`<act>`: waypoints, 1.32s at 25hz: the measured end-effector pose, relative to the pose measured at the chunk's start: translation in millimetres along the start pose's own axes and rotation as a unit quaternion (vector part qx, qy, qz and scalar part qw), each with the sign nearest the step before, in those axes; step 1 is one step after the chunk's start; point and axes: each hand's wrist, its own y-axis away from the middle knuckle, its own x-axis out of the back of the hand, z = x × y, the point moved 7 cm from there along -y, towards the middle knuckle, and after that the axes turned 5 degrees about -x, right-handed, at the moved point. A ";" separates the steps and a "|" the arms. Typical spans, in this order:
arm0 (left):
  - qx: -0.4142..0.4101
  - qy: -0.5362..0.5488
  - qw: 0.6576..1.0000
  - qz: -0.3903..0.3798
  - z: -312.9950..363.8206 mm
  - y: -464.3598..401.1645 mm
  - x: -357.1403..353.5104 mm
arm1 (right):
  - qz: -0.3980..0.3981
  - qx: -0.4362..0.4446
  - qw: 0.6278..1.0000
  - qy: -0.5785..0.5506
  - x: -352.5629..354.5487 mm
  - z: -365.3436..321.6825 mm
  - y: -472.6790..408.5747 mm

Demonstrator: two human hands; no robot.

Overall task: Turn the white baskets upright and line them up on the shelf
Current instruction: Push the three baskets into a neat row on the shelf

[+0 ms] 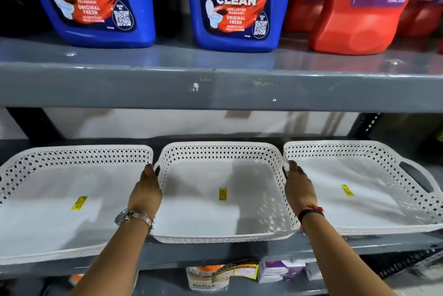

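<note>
Spanning the whole frame, the grey metal shelf (239,253) carries three white baskets, all upright, side by side along its front edge. Left basket (72,211) runs to the shelf's left end, its near rim overhanging the front edge. Right basket (359,199) sits toward the right end, dark handle slot facing right. Middle basket (223,199) sits between them, just beside each, near rim at the front edge. Each has a yellow sticker on its floor. Upper shelf (215,89) holds two blue cleaner bottles (237,3) and red bottles (359,8). My left hand (146,190) is clamped on the middle basket's left wall, fingers over the rim; watch (131,217) on that wrist. My right hand (299,187) grips its right wall by the handle; dark band (310,213) on that wrist.
</note>
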 end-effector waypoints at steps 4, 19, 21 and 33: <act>0.002 -0.013 0.999 -0.050 4.8 -16.1 -6.9 | 0.017 0.009 1.000 0.019 -1.2 -7.2 -14.3; -0.010 -0.011 0.999 -0.047 8.3 -31.5 -13.0 | -0.015 0.047 0.999 0.021 -9.3 -14.1 -32.9; 0.002 -0.009 0.999 -0.052 8.0 -21.5 -10.7 | -0.020 0.042 0.999 0.018 -8.6 -9.2 -26.6; -0.007 -0.015 0.999 -0.039 4.2 8.1 -5.9 | -0.031 0.038 0.999 0.020 -2.0 2.5 2.4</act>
